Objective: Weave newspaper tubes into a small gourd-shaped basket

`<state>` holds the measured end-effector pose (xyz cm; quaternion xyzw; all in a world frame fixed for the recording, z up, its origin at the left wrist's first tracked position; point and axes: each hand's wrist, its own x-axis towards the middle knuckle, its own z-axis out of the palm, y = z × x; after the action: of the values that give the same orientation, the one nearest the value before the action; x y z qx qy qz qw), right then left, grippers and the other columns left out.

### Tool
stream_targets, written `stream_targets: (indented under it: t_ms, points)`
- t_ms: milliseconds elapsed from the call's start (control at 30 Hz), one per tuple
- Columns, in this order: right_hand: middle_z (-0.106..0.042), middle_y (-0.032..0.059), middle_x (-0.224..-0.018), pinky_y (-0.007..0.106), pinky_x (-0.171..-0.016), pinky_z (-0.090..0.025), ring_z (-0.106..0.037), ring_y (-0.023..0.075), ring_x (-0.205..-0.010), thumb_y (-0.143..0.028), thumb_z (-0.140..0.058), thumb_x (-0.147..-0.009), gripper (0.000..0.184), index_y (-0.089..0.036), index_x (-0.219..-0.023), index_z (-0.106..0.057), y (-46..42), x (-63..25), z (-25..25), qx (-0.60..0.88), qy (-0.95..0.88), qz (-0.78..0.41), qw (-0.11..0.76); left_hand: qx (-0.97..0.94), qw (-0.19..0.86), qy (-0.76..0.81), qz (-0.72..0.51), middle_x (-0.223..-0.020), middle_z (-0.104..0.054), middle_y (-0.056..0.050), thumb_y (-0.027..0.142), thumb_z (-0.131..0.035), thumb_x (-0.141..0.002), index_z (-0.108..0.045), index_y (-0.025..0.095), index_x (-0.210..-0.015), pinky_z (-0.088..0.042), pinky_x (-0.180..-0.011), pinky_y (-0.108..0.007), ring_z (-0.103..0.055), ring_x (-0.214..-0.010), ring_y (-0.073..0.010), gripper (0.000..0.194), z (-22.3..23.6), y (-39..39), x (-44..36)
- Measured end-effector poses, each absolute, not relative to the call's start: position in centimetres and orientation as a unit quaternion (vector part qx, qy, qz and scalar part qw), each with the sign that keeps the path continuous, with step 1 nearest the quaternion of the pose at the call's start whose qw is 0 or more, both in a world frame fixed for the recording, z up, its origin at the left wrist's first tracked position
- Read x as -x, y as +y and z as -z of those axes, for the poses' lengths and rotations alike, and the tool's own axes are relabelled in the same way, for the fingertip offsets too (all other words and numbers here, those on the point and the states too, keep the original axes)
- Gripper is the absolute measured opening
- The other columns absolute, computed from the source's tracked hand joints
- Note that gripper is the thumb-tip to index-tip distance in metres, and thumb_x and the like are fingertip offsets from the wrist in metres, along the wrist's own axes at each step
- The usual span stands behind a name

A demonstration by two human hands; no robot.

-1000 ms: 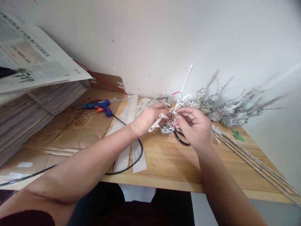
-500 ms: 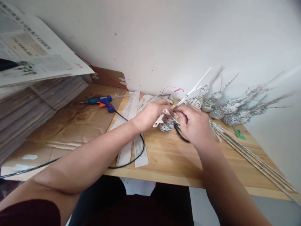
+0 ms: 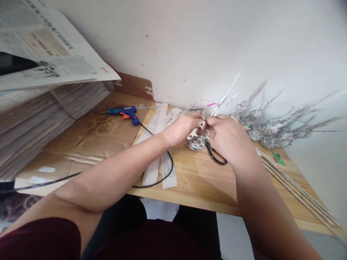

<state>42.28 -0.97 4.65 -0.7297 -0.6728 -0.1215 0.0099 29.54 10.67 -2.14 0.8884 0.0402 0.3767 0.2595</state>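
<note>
A small round woven newspaper piece (image 3: 196,143) sits on the wooden table under my hands. My left hand (image 3: 182,129) is closed at the upper part of this piece, and short rolled paper ends (image 3: 193,134) stick out beside its fingers. Close against it, my right hand (image 3: 227,134) pinches thin rolled paper tubes (image 3: 223,101), which rise towards the wall. The fingertips of both hands nearly meet, and the exact grip is partly hidden. Below my right hand lies the black handle of what looks like scissors (image 3: 218,159).
A blue glue gun (image 3: 130,112) lies on cardboard (image 3: 89,144) at left, its black cord crossing paper strips (image 3: 169,169). Stacked newspapers (image 3: 54,119) stand far left. Several woven newspaper pieces (image 3: 276,135) line the wall at right, with long paper tubes (image 3: 298,187) in front.
The view has shifted slightly. The paper tubes at my right hand now spread apart above it, and more of the black handle shows. Both hands stay closed at the woven piece.
</note>
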Motion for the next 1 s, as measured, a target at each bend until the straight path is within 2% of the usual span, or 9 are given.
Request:
stream_targets:
  t_ms: [133,300,433,500,533,633,733,900,1000]
  points:
    - [-0.07,0.0129,-0.093,0.033,-0.072,-0.039,-0.065,0.0252,-0.085,-0.008,-0.049,-0.092,0.026,-0.016,-0.096,-0.073,-0.1,-42.4,-4.1,0.743,-0.661,0.101,0.024,-0.873,0.29,0.055,-0.389,-0.093,-0.071,-0.007,0.02,-0.064,-0.093,-0.074,0.015,-0.083,-0.053,-0.078,-0.028,-0.069,-0.084,-0.0167,0.015,2.3,10.9,-29.5]
    - [-0.072,0.0125,-0.091,0.034,-0.075,-0.042,-0.066,0.027,-0.086,-0.01,-0.051,-0.086,0.025,-0.017,-0.091,-0.075,0.3,-44.2,-2.5,0.731,-0.667,0.082,0.114,-0.834,0.354,0.093,-0.414,-0.098,-0.07,-0.006,0.02,-0.072,-0.088,-0.069,0.016,-0.09,-0.054,-0.086,-0.032,-0.068,-0.089,-0.0168,0.005,2.8,10.8,-30.2]
    - [-0.072,0.0086,-0.078,0.033,-0.069,-0.042,-0.063,0.0242,-0.071,-0.017,-0.058,-0.085,0.023,-0.017,-0.095,-0.078,0.4,-45.6,-2.0,0.765,-0.61,0.059,0.198,-0.768,0.463,0.168,-0.409,-0.136,-0.06,-0.016,0.035,-0.092,-0.068,-0.055,0.019,-0.131,-0.056,-0.091,-0.037,-0.068,-0.106,-0.0224,0.075,3.3,10.8,-30.8]
    - [-0.072,0.0063,-0.073,0.033,-0.067,-0.042,-0.061,0.0224,-0.066,-0.019,-0.058,-0.085,0.024,-0.017,-0.097,-0.079,0.5,-46.1,-1.8,0.776,-0.585,0.034,0.233,-0.78,0.477,0.21,-0.347,-0.14,-0.058,-0.02,0.048,-0.096,-0.057,-0.047,0.016,-0.142,-0.054,-0.097,-0.042,-0.063,-0.119,-0.0299,0.102,3.6,11.0,-30.8]
    - [-0.072,0.0055,-0.073,0.032,-0.067,-0.042,-0.061,0.0217,-0.065,-0.019,-0.058,-0.085,0.025,-0.017,-0.097,-0.08,0.6,-46.3,-1.7,0.777,-0.58,0.021,0.246,-0.796,0.473,0.231,-0.299,-0.138,-0.06,-0.021,0.054,-0.095,-0.055,-0.048,0.015,-0.142,-0.054,-0.097,-0.043,-0.062,-0.121,-0.0327,0.106,3.8,11.1,-30.7]
    - [-0.073,0.0039,-0.073,0.031,-0.067,-0.043,-0.062,0.0204,-0.066,-0.02,-0.058,-0.085,0.022,-0.019,-0.092,-0.08,0.9,-46.5,-1.2,0.765,-0.587,-0.011,0.266,-0.874,0.394,0.253,-0.135,-0.124,-0.069,-0.018,0.067,-0.089,-0.055,-0.064,0.012,-0.123,-0.053,-0.094,-0.043,-0.065,-0.115,-0.0368,0.09,3.9,11.2,-30.4]
    - [-0.075,0.0039,-0.075,0.03,-0.068,-0.044,-0.064,0.0202,-0.068,-0.018,-0.058,-0.085,0.022,-0.019,-0.091,-0.08,0.9,-46.5,-1.0,0.752,-0.601,-0.017,0.271,-0.913,0.324,0.234,-0.084,-0.103,-0.074,-0.011,0.066,-0.082,-0.065,-0.07,0.015,-0.106,-0.053,-0.085,-0.038,-0.069,-0.099,-0.0332,0.066,3.6,11.0,-30.2]
    - [-0.079,0.0056,-0.087,0.031,-0.069,-0.046,-0.067,0.0207,-0.073,-0.016,-0.057,-0.084,0.028,-0.021,-0.098,-0.081,0.6,-47.2,-1.2,0.732,-0.612,-0.005,0.3,-0.903,0.306,0.233,-0.194,-0.111,-0.074,-0.008,0.043,-0.08,-0.073,-0.068,0.018,-0.12,-0.051,-0.087,-0.035,-0.067,-0.101,-0.0276,0.055,3.3,11.3,-30.0]
    - [-0.078,0.0044,-0.081,0.03,-0.064,-0.047,-0.065,0.019,-0.065,-0.021,-0.056,-0.087,0.029,-0.021,-0.102,-0.081,0.5,-47.9,-1.0,0.709,-0.613,-0.032,0.347,-0.882,0.337,0.191,-0.269,-0.111,-0.074,-0.006,0.031,-0.074,-0.074,-0.07,0.018,-0.121,-0.051,-0.091,-0.034,-0.066,-0.103,-0.0249,0.049,3.4,11.7,-30.2]
